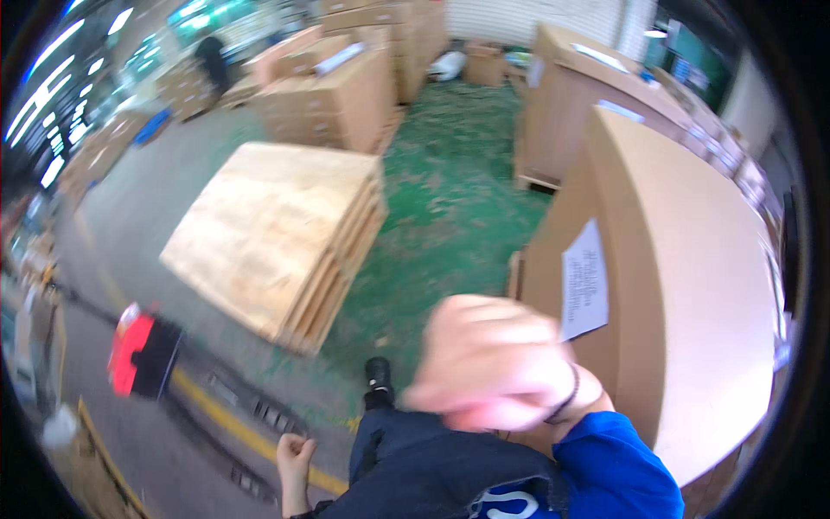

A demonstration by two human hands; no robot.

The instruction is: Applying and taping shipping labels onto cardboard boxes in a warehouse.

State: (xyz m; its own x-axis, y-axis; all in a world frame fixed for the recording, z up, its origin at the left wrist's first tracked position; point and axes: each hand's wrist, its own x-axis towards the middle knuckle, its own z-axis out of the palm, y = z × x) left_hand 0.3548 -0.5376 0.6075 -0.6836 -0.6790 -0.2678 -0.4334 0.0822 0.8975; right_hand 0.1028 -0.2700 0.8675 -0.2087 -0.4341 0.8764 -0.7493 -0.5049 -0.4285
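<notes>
My right hand (pixel 493 363) is raised in front of me, slightly blurred, with its fingers curled into a fist and a dark band at the wrist. Its palm side is hidden, so I cannot see whether anything is inside. Just beyond it stands a large cardboard box (pixel 713 285) with a white printed sheet (pixel 585 281) on its side; I cannot tell whether hand and box touch. Low down, my left hand (pixel 296 451) hangs with fingers curled and nothing showing in them. Left of it lie the dark forks of a red and black pallet truck (pixel 143 356).
Ahead on the left, a stack of wooden pallets (pixel 268 233) rests on the green floor (pixel 450 208). Behind it are stacked cartons (pixel 333 104). Another big box (pixel 566 112) stands on a pallet at the far right. A yellow line (pixel 225 419) crosses the floor.
</notes>
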